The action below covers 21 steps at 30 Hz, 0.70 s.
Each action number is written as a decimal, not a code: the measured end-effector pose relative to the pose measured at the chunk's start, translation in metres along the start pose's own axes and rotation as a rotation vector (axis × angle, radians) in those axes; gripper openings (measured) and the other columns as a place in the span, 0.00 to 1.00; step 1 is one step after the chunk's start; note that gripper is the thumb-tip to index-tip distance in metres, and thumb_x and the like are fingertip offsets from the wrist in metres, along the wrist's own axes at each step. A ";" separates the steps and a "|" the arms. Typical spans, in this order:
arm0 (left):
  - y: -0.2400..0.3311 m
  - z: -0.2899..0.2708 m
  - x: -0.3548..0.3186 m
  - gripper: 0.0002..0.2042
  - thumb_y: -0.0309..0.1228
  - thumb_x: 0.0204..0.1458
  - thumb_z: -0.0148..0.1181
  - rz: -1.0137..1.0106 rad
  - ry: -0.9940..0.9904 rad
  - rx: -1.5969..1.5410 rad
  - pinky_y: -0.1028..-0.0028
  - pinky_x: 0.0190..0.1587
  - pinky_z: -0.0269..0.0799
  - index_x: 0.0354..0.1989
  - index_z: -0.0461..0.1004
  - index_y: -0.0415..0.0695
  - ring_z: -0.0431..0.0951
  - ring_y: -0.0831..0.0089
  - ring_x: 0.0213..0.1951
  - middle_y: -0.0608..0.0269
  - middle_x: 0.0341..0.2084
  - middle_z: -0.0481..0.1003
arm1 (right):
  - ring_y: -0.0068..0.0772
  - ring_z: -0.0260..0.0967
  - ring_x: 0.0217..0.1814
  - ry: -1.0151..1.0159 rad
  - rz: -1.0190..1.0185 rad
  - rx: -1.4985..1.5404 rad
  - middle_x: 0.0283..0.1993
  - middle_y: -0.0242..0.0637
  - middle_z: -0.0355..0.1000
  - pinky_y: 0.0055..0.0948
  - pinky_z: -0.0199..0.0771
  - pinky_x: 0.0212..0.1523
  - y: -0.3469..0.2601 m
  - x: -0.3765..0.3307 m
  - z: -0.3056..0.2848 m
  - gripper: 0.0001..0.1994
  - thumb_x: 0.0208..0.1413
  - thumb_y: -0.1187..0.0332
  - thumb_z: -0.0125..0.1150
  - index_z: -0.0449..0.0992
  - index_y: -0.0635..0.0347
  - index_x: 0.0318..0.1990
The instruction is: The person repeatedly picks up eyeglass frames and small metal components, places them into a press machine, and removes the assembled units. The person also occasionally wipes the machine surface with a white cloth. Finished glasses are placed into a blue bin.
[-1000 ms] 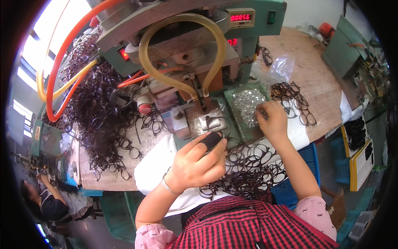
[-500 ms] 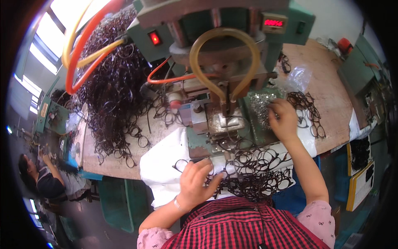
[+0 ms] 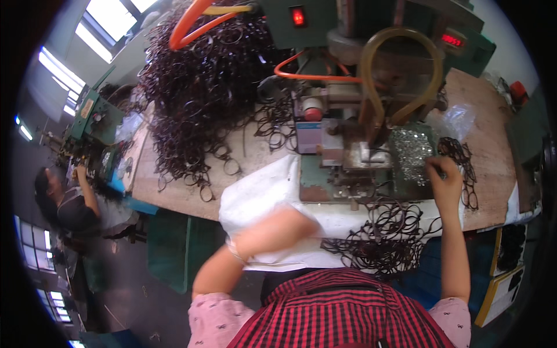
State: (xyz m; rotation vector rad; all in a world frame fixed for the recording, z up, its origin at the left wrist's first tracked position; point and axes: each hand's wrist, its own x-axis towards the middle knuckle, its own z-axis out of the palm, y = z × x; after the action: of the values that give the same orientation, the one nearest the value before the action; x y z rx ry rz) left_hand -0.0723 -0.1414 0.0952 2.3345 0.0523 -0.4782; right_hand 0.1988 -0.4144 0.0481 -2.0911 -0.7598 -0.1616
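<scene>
I see my right hand (image 3: 444, 177) with fingers bent onto the tray of small shiny metal bits (image 3: 411, 152), though I cannot tell if they pinch anything. My left hand (image 3: 272, 229) is a blur over the white cloth (image 3: 261, 191), its grip unreadable. Thin dark wire frames (image 3: 386, 238) lie tangled at the bench (image 3: 493, 145) edge between my arms; the green press (image 3: 371, 87) with its yellow hose loop stands behind, a big frame heap (image 3: 203, 87) to its left

Bright windows (image 3: 110, 17), dark floor (image 3: 125, 284), wooden workbench (image 3: 493, 145).

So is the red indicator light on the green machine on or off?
On: the red light on the green machine glows bright against its dark surround.
</scene>
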 end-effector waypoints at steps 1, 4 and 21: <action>-0.034 -0.022 -0.002 0.08 0.25 0.56 0.54 -0.127 0.305 0.082 0.67 0.37 0.76 0.38 0.79 0.37 0.81 0.63 0.31 0.50 0.30 0.80 | 0.33 0.75 0.40 0.024 0.021 0.029 0.36 0.38 0.78 0.27 0.71 0.43 0.003 -0.011 -0.009 0.06 0.50 0.76 0.65 0.81 0.63 0.36; -0.146 -0.059 0.002 0.18 0.45 0.52 0.63 -0.718 0.903 0.476 0.57 0.38 0.76 0.35 0.78 0.38 0.80 0.48 0.37 0.44 0.30 0.79 | 0.27 0.73 0.43 -0.072 0.057 0.257 0.36 0.37 0.77 0.24 0.69 0.45 -0.032 -0.018 -0.014 0.06 0.50 0.80 0.64 0.81 0.67 0.36; -0.131 -0.063 -0.018 0.10 0.25 0.59 0.54 -0.258 0.880 -0.306 0.78 0.37 0.69 0.44 0.78 0.34 0.72 0.79 0.32 0.66 0.36 0.77 | 0.22 0.71 0.40 -0.134 0.152 0.955 0.36 0.35 0.76 0.23 0.71 0.45 -0.125 0.027 0.062 0.30 0.47 0.73 0.70 0.67 0.69 0.58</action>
State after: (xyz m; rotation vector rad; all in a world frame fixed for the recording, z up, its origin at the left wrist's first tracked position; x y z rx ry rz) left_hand -0.0918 -0.0015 0.0557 2.0654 0.7857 0.4413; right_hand 0.1393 -0.3004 0.1081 -1.2378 -0.5811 0.3685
